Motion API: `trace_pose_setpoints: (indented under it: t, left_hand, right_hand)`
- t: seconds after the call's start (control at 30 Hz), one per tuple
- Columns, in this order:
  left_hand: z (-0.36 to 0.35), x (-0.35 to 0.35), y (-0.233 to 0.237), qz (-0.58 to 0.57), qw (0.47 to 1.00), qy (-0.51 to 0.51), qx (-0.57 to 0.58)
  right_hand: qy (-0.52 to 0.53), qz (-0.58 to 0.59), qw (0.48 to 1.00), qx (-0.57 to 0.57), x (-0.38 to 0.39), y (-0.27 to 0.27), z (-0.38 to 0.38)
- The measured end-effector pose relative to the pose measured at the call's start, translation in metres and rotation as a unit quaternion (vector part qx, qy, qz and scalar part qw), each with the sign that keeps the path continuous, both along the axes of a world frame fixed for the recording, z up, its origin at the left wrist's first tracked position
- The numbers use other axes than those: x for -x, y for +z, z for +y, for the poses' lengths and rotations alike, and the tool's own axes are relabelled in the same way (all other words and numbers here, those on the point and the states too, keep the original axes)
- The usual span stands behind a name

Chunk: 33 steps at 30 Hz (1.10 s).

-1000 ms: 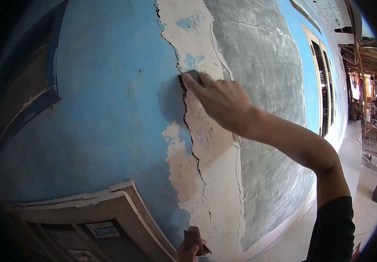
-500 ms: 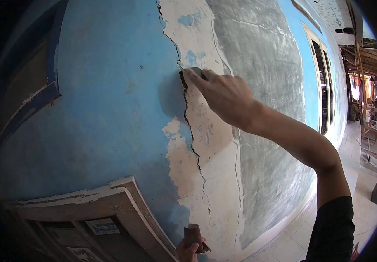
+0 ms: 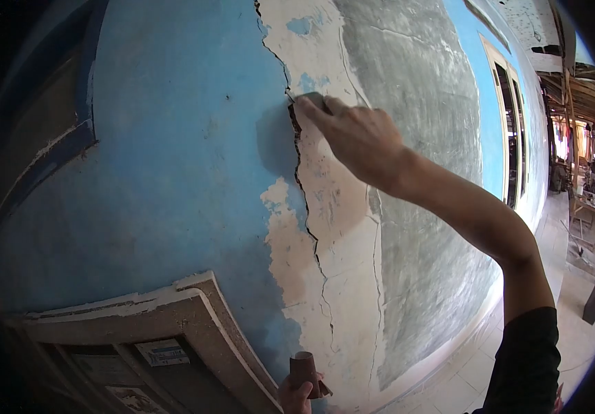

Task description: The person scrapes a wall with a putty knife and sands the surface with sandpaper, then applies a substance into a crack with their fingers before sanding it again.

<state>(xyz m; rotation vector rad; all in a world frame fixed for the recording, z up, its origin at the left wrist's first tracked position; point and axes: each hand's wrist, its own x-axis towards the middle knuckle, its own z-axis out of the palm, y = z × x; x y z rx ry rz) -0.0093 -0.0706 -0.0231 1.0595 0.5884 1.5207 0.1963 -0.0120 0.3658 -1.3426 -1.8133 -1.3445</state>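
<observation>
My right hand [image 3: 363, 141] reaches up to the wall with its fingers closed on a dark grey flat piece [image 3: 313, 100], mostly hidden by the fingers. The forefinger and the piece's edge are at the long jagged crack [image 3: 299, 165] in the wall. Low in the view, my left hand [image 3: 292, 397] grips a rolled reddish-brown sheet [image 3: 303, 370] that looks like sandpaper, its pale inside showing at the top. Around the crack runs a strip of bare whitish plaster [image 3: 335, 234], with a damp-looking darker patch beside it on the blue paint [image 3: 173, 172].
Grey smoothed plaster [image 3: 421, 124] lies right of the whitish strip. A wooden door frame [image 3: 204, 297] juts out at lower left, with a dark blue window frame [image 3: 84, 138] above. Far right are a light window frame [image 3: 501, 76], a tiled floor [image 3: 459, 379] and a small wooden table [image 3: 589, 203].
My right hand has moved slightly upward along the crack with the dark grey piece. The view has shifted a little. My left hand still holds the rolled sheet.
</observation>
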Motion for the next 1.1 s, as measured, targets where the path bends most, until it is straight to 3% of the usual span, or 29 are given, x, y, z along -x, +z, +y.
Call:
trace_pose_setpoints:
  t: [0.4, 0.73, 1.1]
  left_hand:
    - [-0.004, -0.001, 0.001, 0.008, 1.000, 0.001, 0.003]
    - [-0.010, -0.003, 0.009, -0.001, 1.000, 0.026, 0.005]
    - [-0.002, -0.008, 0.005, -0.004, 1.000, 0.001, -0.001]
  right_hand:
    - [-0.009, -0.024, 0.999, 0.035, 0.005, 0.000, -0.008]
    - [-0.012, -0.053, 0.998, -0.014, 0.011, -0.004, -0.003]
    - [-0.036, -0.035, 0.997, 0.052, 0.015, 0.004, -0.014]
